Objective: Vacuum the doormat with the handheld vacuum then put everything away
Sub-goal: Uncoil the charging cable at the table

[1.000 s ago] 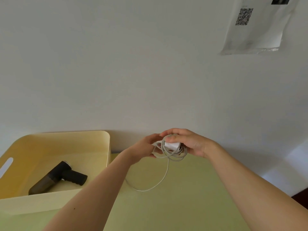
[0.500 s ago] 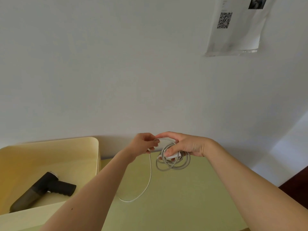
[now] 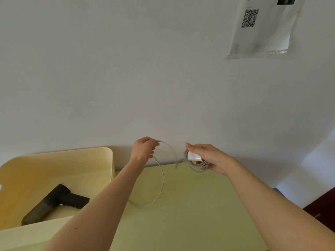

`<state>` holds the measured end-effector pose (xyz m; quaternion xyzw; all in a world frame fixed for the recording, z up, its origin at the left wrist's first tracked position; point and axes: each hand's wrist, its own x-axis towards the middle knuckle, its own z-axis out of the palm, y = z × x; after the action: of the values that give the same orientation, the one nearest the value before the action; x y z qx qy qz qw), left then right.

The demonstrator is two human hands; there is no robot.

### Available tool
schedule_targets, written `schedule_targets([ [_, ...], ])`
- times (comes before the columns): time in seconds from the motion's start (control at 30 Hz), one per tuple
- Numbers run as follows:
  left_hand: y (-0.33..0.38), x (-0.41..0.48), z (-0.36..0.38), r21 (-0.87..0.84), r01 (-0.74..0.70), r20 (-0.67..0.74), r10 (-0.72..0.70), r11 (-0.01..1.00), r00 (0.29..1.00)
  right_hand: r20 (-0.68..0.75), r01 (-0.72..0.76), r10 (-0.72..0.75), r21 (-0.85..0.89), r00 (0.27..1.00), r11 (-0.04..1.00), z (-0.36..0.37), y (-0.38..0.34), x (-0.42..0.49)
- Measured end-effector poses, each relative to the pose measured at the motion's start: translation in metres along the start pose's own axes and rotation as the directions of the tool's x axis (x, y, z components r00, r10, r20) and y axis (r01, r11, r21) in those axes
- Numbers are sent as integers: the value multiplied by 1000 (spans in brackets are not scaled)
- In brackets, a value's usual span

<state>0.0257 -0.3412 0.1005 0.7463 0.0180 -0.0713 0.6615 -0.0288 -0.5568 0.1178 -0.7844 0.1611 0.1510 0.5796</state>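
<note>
**Cable winding under way as vacuum rests in its bin**

Nearest the camera, the dark handheld vacuum (image 3: 54, 201) lies on its side in the pale yellow bin (image 3: 76, 151) at the left, as it did a second ago. That part of the tidying looks done. The doormat is out of view.

On the green surface (image 3: 190, 223) beside the bin, a loose loop of grey cable (image 3: 161, 183) trails down and rises to the left hand (image 3: 144, 148). This hand pinches the cable between thumb and curled fingers.

Half a second ago both hands met at the bundle. The left hand has since drawn away to the left and pulled a short arc of cable taut between the two. This is probably a fresh length being readied for another turn round the coil.

The right hand (image 3: 210, 156) is held just above the surface's far edge. Its fingers curl round the white adapter (image 3: 194, 156) and the turns already wound about it. The slack on the surface suggests several wraps remain before the bundle can join the vacuum.

Behind them, the plain white wall (image 3: 126, 78) carries a printed sheet (image 3: 262, 33) with a square code. It sits further right in the frame than half a second ago, so the head has turned slightly.
</note>
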Motion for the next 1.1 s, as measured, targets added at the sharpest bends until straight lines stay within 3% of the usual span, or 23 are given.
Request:
schedule_targets([
  [0.1, -3, -3, -13, 89, 15, -3, -14, 996, 1000, -94, 39, -38, 9, 995, 999, -1, 3, 3],
  [0.27, -18, -2, -22, 423, 31, 69, -66, 906, 995, -187, 111, -102, 37, 977, 993, -1, 5, 3],
  [0.33, -30, 4, -23, 633, 13, 135, -127, 774, 983, -217, 126, -121, 6, 969, 992, 1, 4, 1],
  [0.4, -40, 8, -23, 825, -44, 137, -122, 564, 983, -232, 149, -155, -43, 960, 988, 3, 2, -2],
  [0.47, -40, 3, -20, 864, -2, 59, -97, 503, 993, -200, 172, -180, -54, 963, 984, 5, -1, -6],
  [0.53, -33, -2, -14, 816, -7, 43, -48, 578, 998, -114, 184, -189, -56, 975, 981, 7, -5, -11],
  [0.57, -29, -3, -10, 749, -26, 77, -49, 662, 996, -57, 187, -190, -57, 980, 981, 8, -7, -13],
  [0.63, -18, -8, -1, 514, -27, 205, -93, 857, 974, 42, 194, -192, -50, 980, 980, 9, -12, -18],
  [0.7, -12, -16, 5, 327, 30, 338, -147, 945, 930, 110, 206, -199, -53, 974, 977, 10, -15, -21],
  [0.8, -12, -19, 10, 236, 99, 501, -208, 967, 840, 179, 219, -199, -97, 964, 971, 12, -20, -25],
  [0.87, -13, -20, 13, 251, 94, 534, -219, 963, 817, 212, 221, -190, -133, 959, 966, 13, -22, -28],
  [1.0, -13, -19, 14, 351, -32, 426, -129, 936, 896, 195, 202, -154, -252, 969, 946, 14, -23, -29],
  [1.1, -11, -15, 13, 289, -59, 303, -33, 955, 953, 159, 187, -141, -330, 977, 925, 15, -21, -31],
])
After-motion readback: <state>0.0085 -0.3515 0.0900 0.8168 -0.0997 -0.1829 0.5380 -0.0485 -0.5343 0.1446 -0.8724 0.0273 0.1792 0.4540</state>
